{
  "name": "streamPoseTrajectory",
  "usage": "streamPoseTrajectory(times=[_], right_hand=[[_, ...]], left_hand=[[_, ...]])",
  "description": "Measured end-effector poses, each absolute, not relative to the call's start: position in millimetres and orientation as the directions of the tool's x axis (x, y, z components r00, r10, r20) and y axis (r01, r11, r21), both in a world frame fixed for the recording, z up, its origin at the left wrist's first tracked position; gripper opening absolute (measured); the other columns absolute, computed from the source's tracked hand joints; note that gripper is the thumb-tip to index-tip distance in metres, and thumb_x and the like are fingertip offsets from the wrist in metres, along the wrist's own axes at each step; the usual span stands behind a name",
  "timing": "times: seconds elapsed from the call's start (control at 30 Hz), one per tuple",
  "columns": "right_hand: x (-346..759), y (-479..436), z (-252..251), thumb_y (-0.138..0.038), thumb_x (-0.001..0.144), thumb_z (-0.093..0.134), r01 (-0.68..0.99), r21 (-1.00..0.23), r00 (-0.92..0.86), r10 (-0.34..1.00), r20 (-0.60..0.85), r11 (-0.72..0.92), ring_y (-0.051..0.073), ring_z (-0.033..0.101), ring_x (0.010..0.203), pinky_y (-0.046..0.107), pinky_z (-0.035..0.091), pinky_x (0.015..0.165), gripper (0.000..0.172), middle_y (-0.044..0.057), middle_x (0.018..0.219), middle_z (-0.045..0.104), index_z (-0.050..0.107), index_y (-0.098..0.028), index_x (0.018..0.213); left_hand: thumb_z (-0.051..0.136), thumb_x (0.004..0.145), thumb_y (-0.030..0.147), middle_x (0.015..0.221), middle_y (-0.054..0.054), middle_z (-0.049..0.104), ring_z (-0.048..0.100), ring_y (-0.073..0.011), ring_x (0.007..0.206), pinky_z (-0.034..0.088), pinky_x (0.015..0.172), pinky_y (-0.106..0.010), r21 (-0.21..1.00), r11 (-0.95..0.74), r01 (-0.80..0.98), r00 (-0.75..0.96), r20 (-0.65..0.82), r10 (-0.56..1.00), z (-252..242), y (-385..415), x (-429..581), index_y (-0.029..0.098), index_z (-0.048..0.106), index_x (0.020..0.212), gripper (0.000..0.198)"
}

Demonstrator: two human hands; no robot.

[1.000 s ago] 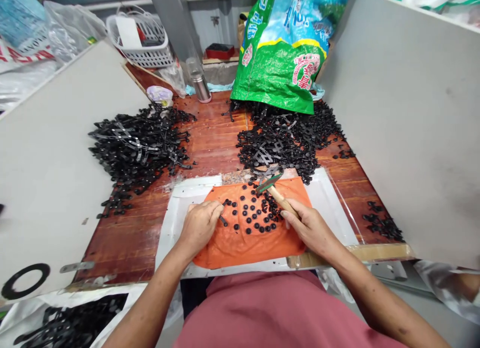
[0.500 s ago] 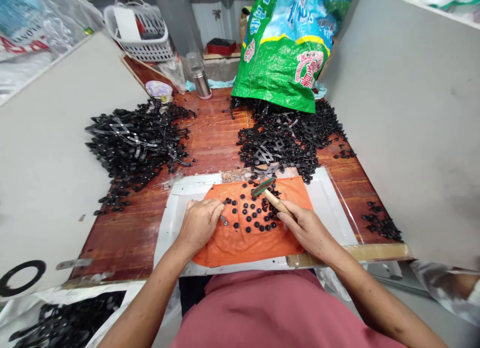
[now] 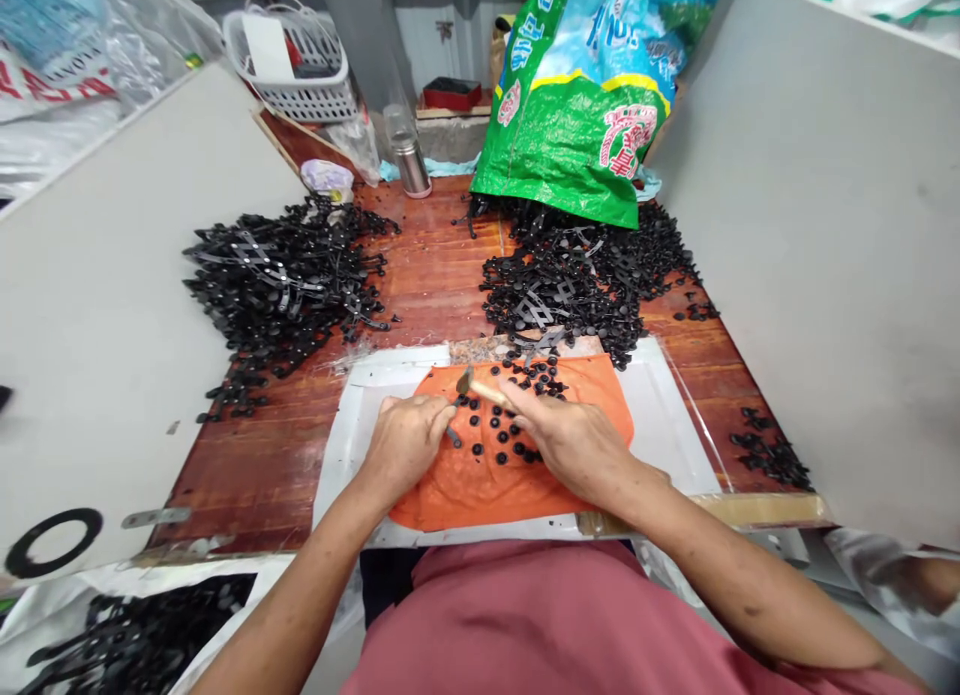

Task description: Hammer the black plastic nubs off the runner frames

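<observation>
My right hand [image 3: 574,440] is closed around the wooden handle of a small hammer [image 3: 489,391]. The hammer's head is over the left part of an orange cloth [image 3: 450,490], close to the fingers of my other hand. My left hand [image 3: 409,440] pinches a thin black strip [image 3: 453,436], whose lower end sticks out past the fingertips. Several round black buttons [image 3: 495,422] lie scattered on the cloth between both hands. My right hand hides some of them.
A heap of black strips [image 3: 285,275] lies on the left of the wooden table [image 3: 431,275]. Another black heap [image 3: 577,285] spills from a green bag [image 3: 562,165]. A steel flask [image 3: 411,163] stands behind. Grey panels [image 3: 817,235] flank both sides; a bag of black pieces [image 3: 150,625] is lower left.
My right hand has swung the hammer leftward, bringing its head near my left fingers. My left hand keeps its pinch on the strip. The whole view has shifted slightly.
</observation>
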State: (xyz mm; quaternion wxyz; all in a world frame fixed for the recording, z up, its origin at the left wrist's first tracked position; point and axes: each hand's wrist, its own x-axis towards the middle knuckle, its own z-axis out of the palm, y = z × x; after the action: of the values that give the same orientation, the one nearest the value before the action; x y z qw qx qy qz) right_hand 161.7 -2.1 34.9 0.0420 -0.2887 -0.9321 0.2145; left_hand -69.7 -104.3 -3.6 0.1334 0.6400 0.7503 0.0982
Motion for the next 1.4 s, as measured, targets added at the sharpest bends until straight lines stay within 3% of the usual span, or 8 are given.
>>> streamPoseTrajectory(times=[0.07,0.2,0.33,0.53,0.77,1.03,1.23,1.4], right_hand=[[160,-3,34,-0.028,0.107,0.040,0.538,-0.364,-0.832,0.548,-0.086,0.760,0.024,0.070,0.086,0.032,0.050,0.073,0.053,0.009,0.108,0.074,0.036,-0.029,0.160],[159,-4,35,-0.029,0.108,0.035,0.523,-0.384,-0.825,0.564,-0.008,0.760,0.022,0.069,0.093,0.030,0.049,0.077,0.055,0.008,0.112,0.073,0.026,-0.030,0.163],[157,-4,37,-0.025,0.106,0.039,0.561,-0.273,-0.826,0.553,-0.113,0.782,0.022,0.068,0.078,0.029,0.044,0.066,0.054,0.008,0.098,0.074,0.036,-0.029,0.160],[151,-3,31,-0.025,0.105,0.040,0.550,-0.285,-0.833,0.539,-0.126,0.785,0.021,0.068,0.077,0.028,0.043,0.065,0.052,0.007,0.092,0.075,0.041,-0.027,0.157],[175,3,36,-0.030,0.107,0.039,0.479,-0.642,-0.779,0.627,0.005,0.599,0.024,0.070,0.106,0.033,0.053,0.090,0.054,0.006,0.130,0.070,0.034,-0.035,0.160],[214,-20,35,-0.032,0.107,0.039,0.546,-0.661,-0.745,0.659,-0.101,0.515,0.023,0.074,0.096,0.033,0.057,0.084,0.048,0.003,0.119,0.075,0.044,-0.038,0.155],[206,-20,33,-0.033,0.106,0.042,0.576,-0.643,-0.714,0.694,-0.094,0.505,0.024,0.072,0.094,0.030,0.052,0.079,0.047,0.006,0.113,0.076,0.048,-0.031,0.152],[162,-10,40,-0.030,0.102,0.051,0.517,-0.646,-0.761,0.647,-0.047,0.561,0.018,0.064,0.075,0.025,0.040,0.068,0.029,0.002,0.090,0.072,0.064,-0.025,0.128]], left_hand=[[0.041,0.103,0.027,0.089,-0.006,0.076,0.069,-0.0226,0.090,0.035,0.080,-0.035,0.337,0.170,0.926,-0.153,-0.078,0.985,-4,-105,-69,0.020,0.067,0.083,0.033],[0.041,0.103,0.028,0.089,-0.006,0.076,0.070,-0.0232,0.090,0.036,0.081,-0.035,0.360,0.187,0.914,-0.163,-0.094,0.982,-3,-105,-67,0.020,0.068,0.086,0.032],[0.039,0.104,0.029,0.091,-0.008,0.076,0.070,-0.0251,0.092,0.035,0.082,-0.037,0.343,0.203,0.917,-0.173,-0.117,0.978,-2,-104,-68,0.019,0.068,0.086,0.035],[0.039,0.103,0.031,0.088,-0.007,0.075,0.069,-0.0254,0.092,0.035,0.082,-0.037,0.359,0.192,0.913,-0.166,-0.103,0.981,-4,-104,-69,0.020,0.066,0.083,0.036],[0.034,0.101,0.034,0.075,-0.002,0.066,0.063,-0.0203,0.080,0.034,0.076,-0.034,0.514,0.209,0.832,-0.208,-0.060,0.976,-1,-114,-69,0.022,0.053,0.072,0.037],[0.034,0.098,0.041,0.070,-0.001,0.061,0.058,-0.0199,0.071,0.034,0.073,-0.034,0.616,0.244,0.749,-0.225,-0.110,0.968,2,-123,-62,0.022,0.050,0.069,0.039],[0.036,0.098,0.048,0.070,0.000,0.058,0.056,-0.0188,0.073,0.039,0.072,-0.031,0.763,0.291,0.577,-0.264,-0.163,0.951,-5,-126,-73,0.022,0.054,0.072,0.042],[0.042,0.097,0.051,0.072,0.001,0.054,0.052,-0.0175,0.075,0.039,0.073,-0.029,0.857,0.292,0.425,-0.286,-0.179,0.941,-5,-129,-70,0.020,0.057,0.075,0.041]])
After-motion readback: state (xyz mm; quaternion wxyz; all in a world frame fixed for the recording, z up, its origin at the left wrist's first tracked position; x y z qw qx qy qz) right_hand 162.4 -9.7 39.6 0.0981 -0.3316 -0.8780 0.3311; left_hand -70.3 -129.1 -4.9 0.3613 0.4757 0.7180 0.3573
